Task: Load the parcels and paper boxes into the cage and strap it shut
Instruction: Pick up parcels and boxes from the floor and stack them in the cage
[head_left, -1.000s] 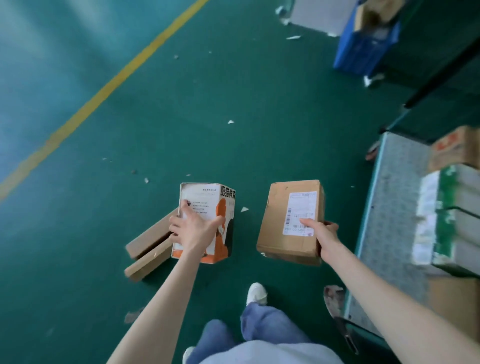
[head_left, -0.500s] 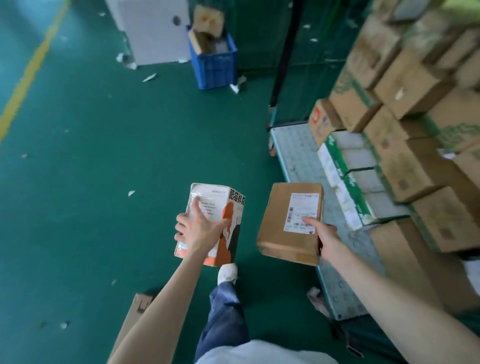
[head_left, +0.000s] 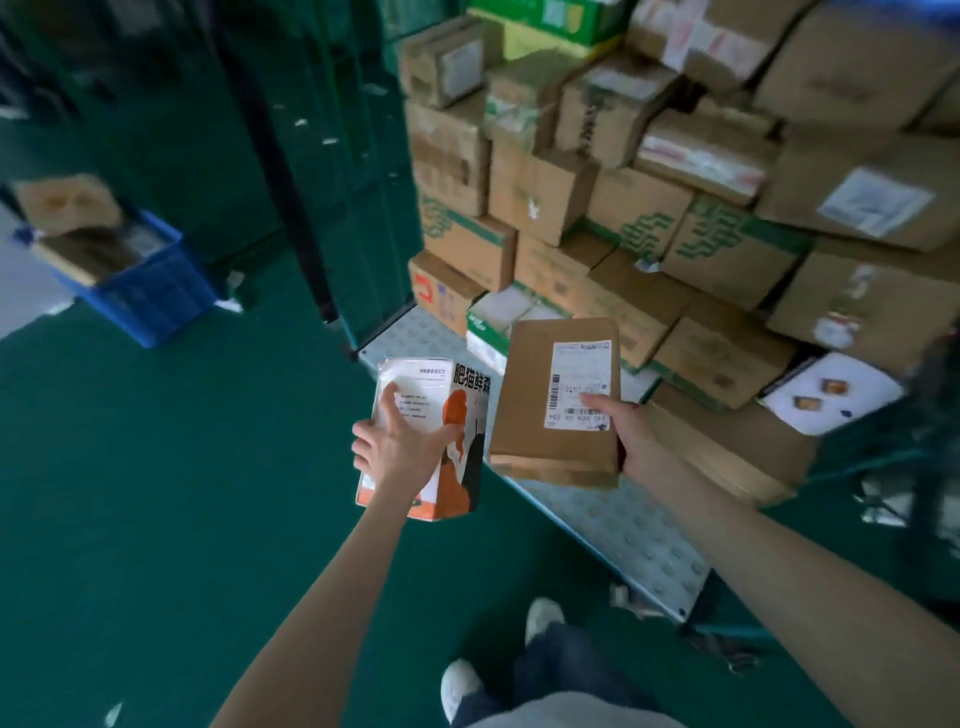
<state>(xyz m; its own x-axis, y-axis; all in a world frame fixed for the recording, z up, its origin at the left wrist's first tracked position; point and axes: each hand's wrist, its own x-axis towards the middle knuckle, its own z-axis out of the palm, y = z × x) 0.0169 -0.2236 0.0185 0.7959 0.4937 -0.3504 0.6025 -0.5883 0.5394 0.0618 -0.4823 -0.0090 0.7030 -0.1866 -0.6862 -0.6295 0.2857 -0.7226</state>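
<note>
Brown parcel (head_left: 556, 410) nearer cage (head_left: 618, 525), label (head_left: 579, 384) up

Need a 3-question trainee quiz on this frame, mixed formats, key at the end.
1. True or false: the left hand grips the white-and-orange box.
2. The brown parcel in the right hand bears: A) a white shipping label, B) a red ribbon, C) a carry handle.
3. Where does the blue crate sit relative to the stacked cartons?
Key: 1 true. 2 A. 3 On the green floor, to their left.
</note>
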